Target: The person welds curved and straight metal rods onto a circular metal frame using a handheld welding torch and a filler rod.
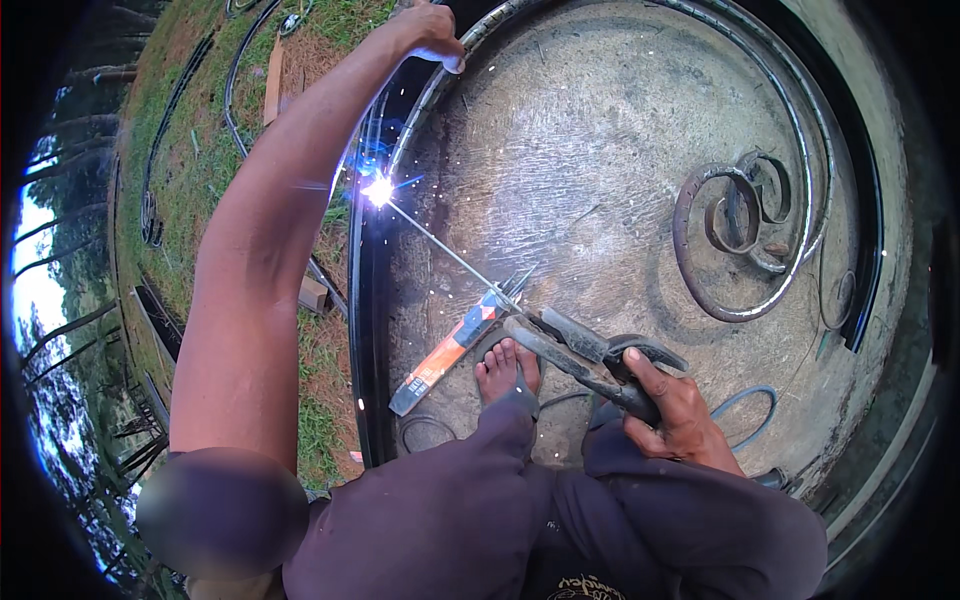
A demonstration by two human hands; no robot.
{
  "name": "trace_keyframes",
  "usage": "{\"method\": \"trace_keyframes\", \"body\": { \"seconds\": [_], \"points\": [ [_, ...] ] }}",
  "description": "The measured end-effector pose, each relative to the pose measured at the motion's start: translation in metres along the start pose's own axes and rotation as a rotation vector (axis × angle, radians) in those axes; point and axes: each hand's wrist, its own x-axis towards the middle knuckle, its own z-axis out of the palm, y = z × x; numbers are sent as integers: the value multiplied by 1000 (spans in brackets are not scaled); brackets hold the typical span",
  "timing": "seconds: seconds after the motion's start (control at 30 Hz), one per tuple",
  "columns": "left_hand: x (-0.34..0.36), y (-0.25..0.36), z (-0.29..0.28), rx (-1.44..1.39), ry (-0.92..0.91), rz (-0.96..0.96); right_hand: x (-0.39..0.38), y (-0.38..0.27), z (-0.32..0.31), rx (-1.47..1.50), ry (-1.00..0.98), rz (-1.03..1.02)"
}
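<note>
My right hand point(680, 410) grips a black welding electrode holder point(590, 365) at the lower right. A thin welding electrode point(445, 248) runs from its jaws up and left. At the rod's tip burns a bright bluish-white arc point(378, 190), where a curved metal bar point(408, 135) meets a black metal frame point(370, 330). The glare hides the joint. My left arm reaches across to the top, where my left hand point(435, 35) is closed on the curved bar; its fingers are partly hidden. The bar sweeps round to the right and ends in a scroll point(690, 235).
An orange and grey electrode pack point(440, 360), with rods poking out, lies on the concrete floor point(590, 150) beside my bare foot point(505, 372). Small sparks dot the floor. A cable loop point(755, 415) lies at right. Grass point(190, 190), bent bars and wood pieces point(273, 80) are left.
</note>
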Motion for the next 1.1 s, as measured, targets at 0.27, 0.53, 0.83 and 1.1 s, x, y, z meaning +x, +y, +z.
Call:
{"method": "trace_keyframes", "body": {
  "seconds": [0.27, 0.53, 0.83, 1.1],
  "points": [
    [0, -2, -2, -36, -33, -15, -34, 6, -7, -148, 328, -154],
    [14, -12, 9, 71, 38, 120, -99, 29, 16, -135, 1063, 378],
    [10, -19, 20, 30, 121, 123, -145, 108, 9, -511, 1356, 726],
    [-8, -3, 6, -160, 61, -30, -168, 141, 31, -517, 1354, 933]
  ]
}}
